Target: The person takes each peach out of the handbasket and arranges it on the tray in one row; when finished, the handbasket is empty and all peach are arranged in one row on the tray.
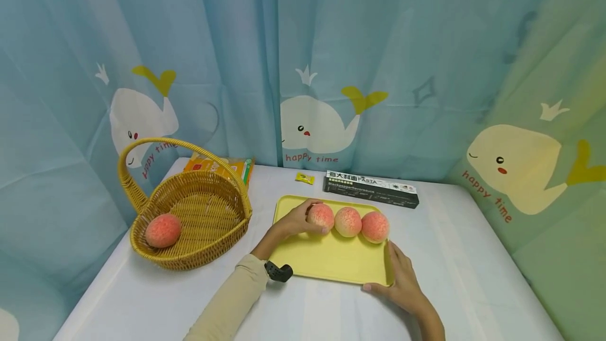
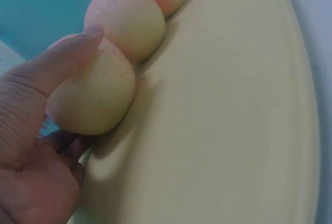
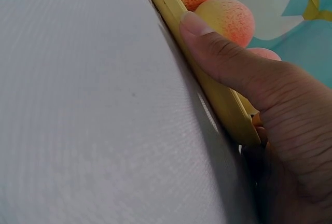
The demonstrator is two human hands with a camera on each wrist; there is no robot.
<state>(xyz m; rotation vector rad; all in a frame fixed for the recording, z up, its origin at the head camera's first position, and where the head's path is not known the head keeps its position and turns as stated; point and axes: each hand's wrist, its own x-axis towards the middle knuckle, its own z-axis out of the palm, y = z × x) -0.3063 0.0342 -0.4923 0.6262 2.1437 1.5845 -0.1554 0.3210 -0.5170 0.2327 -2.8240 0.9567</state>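
Observation:
Three pink-and-cream peaches sit in a row along the far side of a yellow tray. My left hand holds the leftmost peach, thumb on its near side and fingers around the far side. Beside it are the middle peach and the right peach. In the left wrist view the held peach appears against the tray surface. My right hand grips the tray's near right corner; the right wrist view shows the thumb on the rim, with the other fingers mostly hidden.
On the left stands a wicker basket with a tall handle and one peach inside. Behind it lies an orange packet. A small yellow wrapped item and a black-and-white pasta box lie beyond the tray. A curtain hangs behind.

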